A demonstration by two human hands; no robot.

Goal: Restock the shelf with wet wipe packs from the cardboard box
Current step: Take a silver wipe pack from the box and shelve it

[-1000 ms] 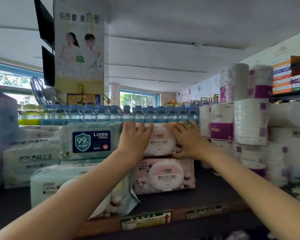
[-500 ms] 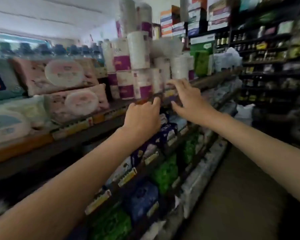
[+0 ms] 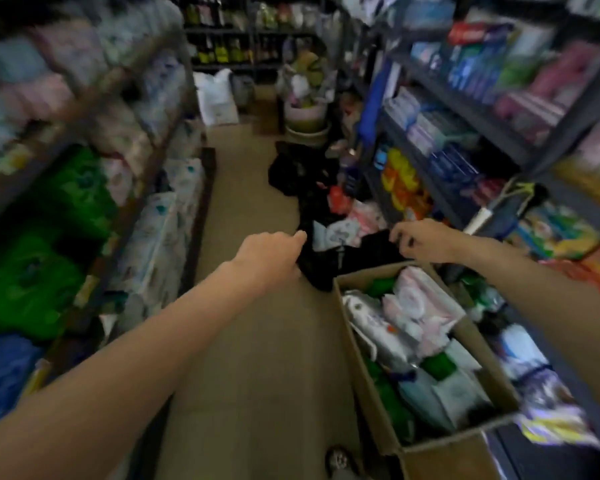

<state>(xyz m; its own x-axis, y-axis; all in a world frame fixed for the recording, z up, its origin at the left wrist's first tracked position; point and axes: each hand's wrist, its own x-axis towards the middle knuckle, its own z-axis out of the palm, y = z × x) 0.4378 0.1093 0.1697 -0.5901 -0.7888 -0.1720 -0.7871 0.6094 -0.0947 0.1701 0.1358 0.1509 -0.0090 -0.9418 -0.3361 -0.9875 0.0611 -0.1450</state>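
Hovering empty hands (image 3: 271, 251), labels unreadable

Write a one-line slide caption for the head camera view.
Both empty hands, left and right, reach over the aisle floor toward an open cardboard box of wet wipe packs.

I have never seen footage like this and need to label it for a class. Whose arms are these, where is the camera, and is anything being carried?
There is no machine here. The camera sits on a person's head and looks forward and down, so the two bare arms are that person's own. The view shows a shop aisle with stocked shelves on both sides. The left hand and the right hand are stretched out in front, and neither appears to hold anything. On the floor at the lower right stands an open cardboard box filled with wet wipe packs in pink, white and green. The picture is blurred, so labels cannot be read.
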